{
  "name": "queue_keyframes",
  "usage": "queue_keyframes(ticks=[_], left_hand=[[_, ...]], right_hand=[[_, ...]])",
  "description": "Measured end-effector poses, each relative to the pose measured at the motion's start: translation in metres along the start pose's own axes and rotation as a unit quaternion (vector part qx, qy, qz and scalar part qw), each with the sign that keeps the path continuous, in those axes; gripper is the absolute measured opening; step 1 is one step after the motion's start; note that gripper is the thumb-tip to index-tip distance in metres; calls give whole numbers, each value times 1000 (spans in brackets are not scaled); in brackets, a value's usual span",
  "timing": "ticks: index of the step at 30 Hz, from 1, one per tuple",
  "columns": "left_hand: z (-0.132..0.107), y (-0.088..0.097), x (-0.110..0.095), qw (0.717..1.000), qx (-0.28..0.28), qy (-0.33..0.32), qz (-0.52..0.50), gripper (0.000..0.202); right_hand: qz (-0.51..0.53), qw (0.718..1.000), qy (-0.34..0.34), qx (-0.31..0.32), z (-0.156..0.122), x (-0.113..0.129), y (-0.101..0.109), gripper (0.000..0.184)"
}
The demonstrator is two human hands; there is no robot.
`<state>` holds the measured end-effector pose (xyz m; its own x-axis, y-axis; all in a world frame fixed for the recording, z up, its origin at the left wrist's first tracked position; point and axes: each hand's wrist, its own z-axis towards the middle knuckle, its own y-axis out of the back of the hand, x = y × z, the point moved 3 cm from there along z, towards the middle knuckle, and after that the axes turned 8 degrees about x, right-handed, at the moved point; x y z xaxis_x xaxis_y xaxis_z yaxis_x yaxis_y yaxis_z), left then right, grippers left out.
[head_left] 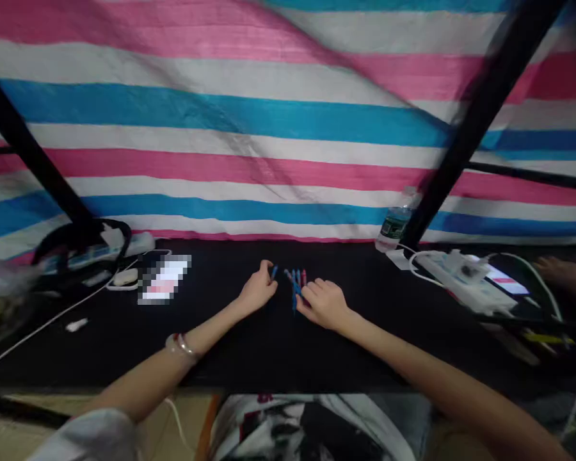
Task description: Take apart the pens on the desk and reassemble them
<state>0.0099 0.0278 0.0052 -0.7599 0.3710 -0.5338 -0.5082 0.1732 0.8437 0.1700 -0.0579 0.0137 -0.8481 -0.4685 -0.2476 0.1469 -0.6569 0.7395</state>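
My left hand (259, 288) is closed, with a short blue crayon (274, 273) pinched between thumb and fingers above the black table. Just to its right, a small group of crayons lies side by side, several of them blue and one red crayon (304, 276). My right hand (324, 303) is closed at the right of this group. Its thumb and fingers grip a blue crayon (294, 299) at the group's near end. The fingers partly cover the group, and the crayons are small and slightly blurred.
On the left lie a lit phone (166, 280), a white earphone case (125, 277) and cables. A water bottle (394, 224) and a white power strip (470, 282) stand at the right. Black metal posts (484, 121) frame a striped sheet (249, 115). Another person's hand (564, 272) is far right.
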Motion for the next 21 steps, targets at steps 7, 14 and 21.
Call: queue_keyframes(ticks=[7, 14, 21], left_hand=[[-7, 6, -9, 987, -35, -90, 131, 31], [-13, 1, -25, 958, 11, -212, 195, 27], [-11, 0, -23, 954, 33, -219, 200, 25]], right_hand=[[31, 997, 56, 44, -1, 6, -4, 21], [93, 986, 115, 72, 1, 5, -4, 28], [183, 968, 131, 110, 1, 2, -2, 34]])
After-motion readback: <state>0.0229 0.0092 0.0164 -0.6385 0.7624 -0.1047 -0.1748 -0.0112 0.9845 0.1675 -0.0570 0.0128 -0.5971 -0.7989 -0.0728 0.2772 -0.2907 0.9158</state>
